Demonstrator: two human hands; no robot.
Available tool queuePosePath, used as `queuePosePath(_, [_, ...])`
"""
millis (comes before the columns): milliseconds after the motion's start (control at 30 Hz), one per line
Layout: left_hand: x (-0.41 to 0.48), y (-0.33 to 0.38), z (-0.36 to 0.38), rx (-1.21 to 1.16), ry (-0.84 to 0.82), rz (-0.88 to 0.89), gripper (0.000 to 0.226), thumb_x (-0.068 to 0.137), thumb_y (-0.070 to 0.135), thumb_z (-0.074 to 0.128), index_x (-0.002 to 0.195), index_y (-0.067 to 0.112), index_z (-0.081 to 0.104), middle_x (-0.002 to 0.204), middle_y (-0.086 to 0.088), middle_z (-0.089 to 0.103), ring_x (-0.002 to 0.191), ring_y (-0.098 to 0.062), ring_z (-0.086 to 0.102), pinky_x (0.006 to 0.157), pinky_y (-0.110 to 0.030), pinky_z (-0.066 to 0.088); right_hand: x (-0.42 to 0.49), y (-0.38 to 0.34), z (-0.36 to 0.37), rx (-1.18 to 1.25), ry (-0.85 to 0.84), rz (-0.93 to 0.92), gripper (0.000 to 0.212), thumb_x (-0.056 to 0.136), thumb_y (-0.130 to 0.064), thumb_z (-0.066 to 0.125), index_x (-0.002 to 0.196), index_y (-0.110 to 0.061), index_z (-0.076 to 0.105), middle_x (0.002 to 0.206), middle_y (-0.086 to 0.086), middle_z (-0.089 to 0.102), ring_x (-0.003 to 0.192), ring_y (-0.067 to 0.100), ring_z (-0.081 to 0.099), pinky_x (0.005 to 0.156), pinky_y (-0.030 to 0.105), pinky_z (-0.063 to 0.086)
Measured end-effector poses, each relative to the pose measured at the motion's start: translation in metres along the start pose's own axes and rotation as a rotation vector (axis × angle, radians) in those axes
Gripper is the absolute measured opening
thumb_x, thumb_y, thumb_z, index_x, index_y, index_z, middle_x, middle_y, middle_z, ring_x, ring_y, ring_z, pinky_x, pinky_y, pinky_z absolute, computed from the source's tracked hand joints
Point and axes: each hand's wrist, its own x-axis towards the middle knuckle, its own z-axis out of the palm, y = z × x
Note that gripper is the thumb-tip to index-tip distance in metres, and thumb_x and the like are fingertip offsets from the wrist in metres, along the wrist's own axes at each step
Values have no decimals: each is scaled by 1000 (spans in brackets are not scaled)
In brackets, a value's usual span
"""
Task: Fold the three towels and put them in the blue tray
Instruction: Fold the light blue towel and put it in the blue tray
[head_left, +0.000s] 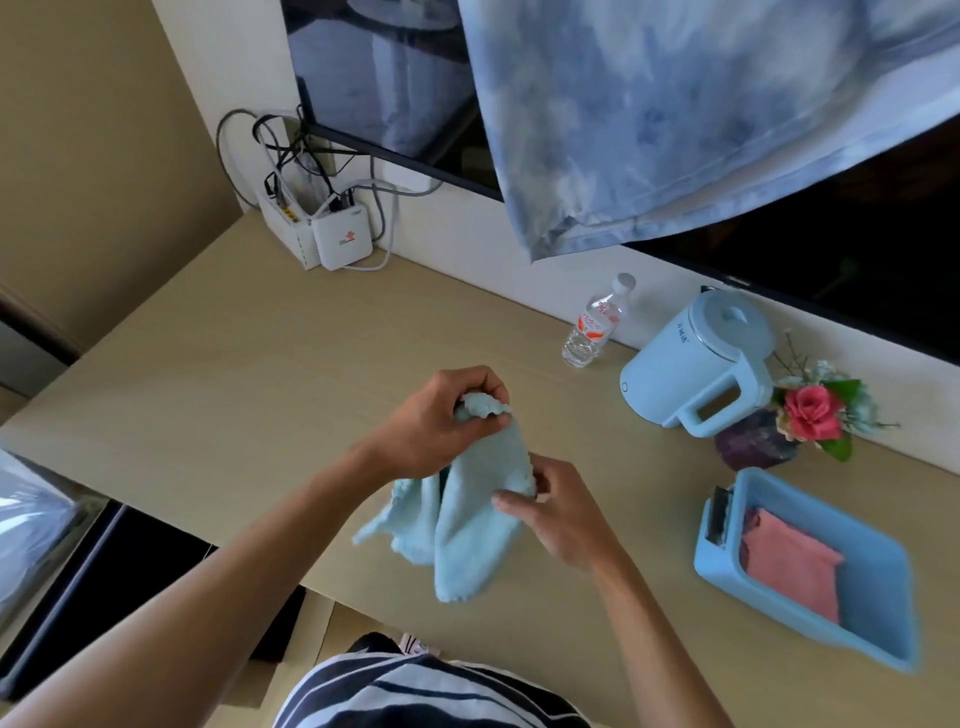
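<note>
Left hand (441, 415) pinches the top edge of the light blue towel (467, 525), right hand (556, 512) grasps its side, above the tabletop (234, 374). Match corners squarely, then place it on the pink towel (789, 564) in the blue tray (878, 587), right.

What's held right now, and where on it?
The light blue towel, by both hands: left hand pinches its bunched top end, right hand grips its right edge partway down. The rest hangs loose over the table.

2 towels (467, 525) (789, 566), 1 tray (878, 587), 1 kettle (696, 364), 1 bottle (592, 327).
</note>
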Motion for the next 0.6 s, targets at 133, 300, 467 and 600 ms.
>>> queuePosePath(133, [10, 3, -4, 84, -6, 27, 5, 92, 12, 67, 94, 9, 63, 82, 3, 63, 71, -1, 53, 65, -11, 42, -10, 14, -18, -94, 138, 52, 22, 71, -34, 76, 75, -15, 66, 70, -6, 62, 65, 12, 56, 66, 33, 44])
queuePosePath(300, [35, -9, -22, 197, 25, 15, 2, 94, 9, 63, 94, 6, 62, 79, 2, 58, 66, 1, 48, 62, -10, 38, -6, 16, -63, -295, 349, -86, 28, 71, -32, 85, 82, -13, 68, 88, -1, 67, 89, 20, 62, 87, 38, 49])
queuePosePath(467, [58, -1, -41, 297, 79, 59, 6, 98, 10, 57, 96, 12, 63, 69, 9, 52, 57, 4, 48, 54, -9, 35, -4, -6, -111, -488, 545, -299, 29, 74, -37, 79, 75, -11, 67, 76, -2, 70, 72, 22, 65, 76, 44, 52])
queuePosePath(600, [61, 4, -49, 383, 143, 124, 8, 97, 15, 58, 96, 23, 62, 77, 5, 62, 65, -4, 56, 60, -18, 43, -13, -17, -128, -514, 601, -324, 22, 77, -13, 81, 74, -8, 60, 71, 1, 65, 68, 21, 60, 70, 35, 49])
